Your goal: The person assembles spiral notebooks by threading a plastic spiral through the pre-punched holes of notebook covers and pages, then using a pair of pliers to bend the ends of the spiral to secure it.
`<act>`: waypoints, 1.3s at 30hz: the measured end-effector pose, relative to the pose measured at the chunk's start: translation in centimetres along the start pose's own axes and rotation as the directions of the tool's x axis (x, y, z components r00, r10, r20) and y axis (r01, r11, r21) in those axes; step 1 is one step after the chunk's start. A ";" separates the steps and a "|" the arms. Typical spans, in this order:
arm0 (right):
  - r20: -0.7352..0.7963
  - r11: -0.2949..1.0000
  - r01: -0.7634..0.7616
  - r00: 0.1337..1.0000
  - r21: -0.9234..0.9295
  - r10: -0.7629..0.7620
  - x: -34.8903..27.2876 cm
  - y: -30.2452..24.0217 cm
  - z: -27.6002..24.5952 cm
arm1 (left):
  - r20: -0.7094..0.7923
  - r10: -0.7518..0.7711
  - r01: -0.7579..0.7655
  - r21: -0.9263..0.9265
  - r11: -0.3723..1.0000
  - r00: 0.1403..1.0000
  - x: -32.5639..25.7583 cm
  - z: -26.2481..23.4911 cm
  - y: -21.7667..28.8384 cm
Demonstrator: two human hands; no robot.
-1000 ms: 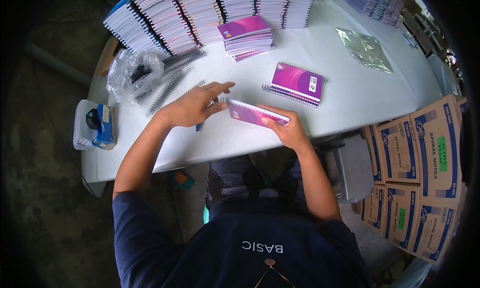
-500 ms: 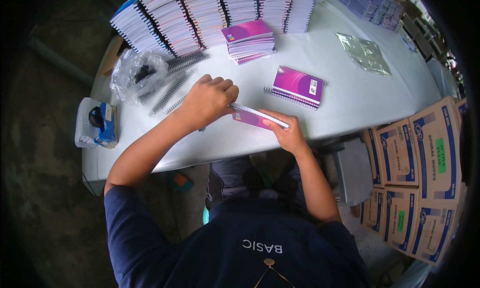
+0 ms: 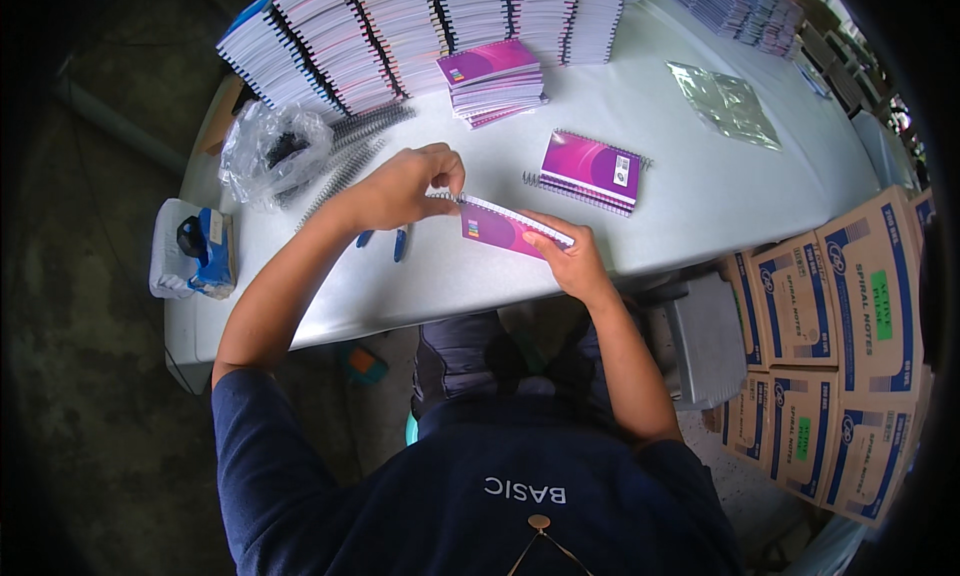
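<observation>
The notebook (image 3: 505, 232) is a small oblong pad with a purple-magenta cover, a small multicoloured mark near its left end and a row of punched holes along its upper long edge. It is held over the near part of the table (image 3: 480, 281), in front of the person's torso, its left end higher in view than its right. A dark wire coil (image 3: 443, 197) sits at its upper left corner.

The hands are apart, one at each end. The right hand (image 3: 572, 263) is clamped on the notebook's right end, thumb on the cover. The left hand (image 3: 408, 189) has thumb and bent fingers closed about the coil, wrist raised, forearm slanting in from the lower left.

The table is white and smooth. A blue-handled tool (image 3: 401, 244) lies just beside the left forearm, partly hidden. Loose coils (image 3: 345, 171) lie near a clear plastic bag (image 3: 268, 154). Beyond the notebook are a purple notebook stack (image 3: 492, 84) and a smaller pile (image 3: 590, 171) with coils. Tall bound stacks (image 3: 390, 41) line the far edge. Brown cartons (image 3: 835, 326) stand at the right.
</observation>
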State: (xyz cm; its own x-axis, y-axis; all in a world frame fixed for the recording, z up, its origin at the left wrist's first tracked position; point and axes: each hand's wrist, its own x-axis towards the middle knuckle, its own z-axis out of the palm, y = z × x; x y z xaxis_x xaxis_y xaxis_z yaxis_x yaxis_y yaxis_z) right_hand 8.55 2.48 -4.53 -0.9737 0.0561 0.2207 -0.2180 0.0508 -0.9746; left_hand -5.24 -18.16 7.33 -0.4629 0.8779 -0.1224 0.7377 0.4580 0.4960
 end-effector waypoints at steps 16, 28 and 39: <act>-0.114 0.986 0.166 0.980 -0.009 -0.166 -3.8 -0.2 3.3 | -0.370 0.482 -0.083 0.720 0.689 0.794 -7.4 14.9 1.3; 0.054 0.845 0.466 0.881 -0.264 -0.469 -4.2 -0.1 4.9 | -0.837 0.443 0.276 0.530 0.802 0.321 -6.2 9.0 0.4; 0.130 0.768 0.572 0.818 -0.288 -0.560 -4.2 0.3 5.4 | -0.840 0.380 0.062 0.435 0.898 0.388 -3.5 11.7 1.1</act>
State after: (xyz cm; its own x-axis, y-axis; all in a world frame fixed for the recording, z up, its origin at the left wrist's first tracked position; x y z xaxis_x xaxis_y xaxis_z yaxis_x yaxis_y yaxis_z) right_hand 12.28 -3.08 -5.92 -0.6830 -0.1123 0.7217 -0.7052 0.3588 -0.6116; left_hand 2.95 -19.11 -1.79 -0.3119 0.3980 0.8627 0.8478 0.5264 0.0636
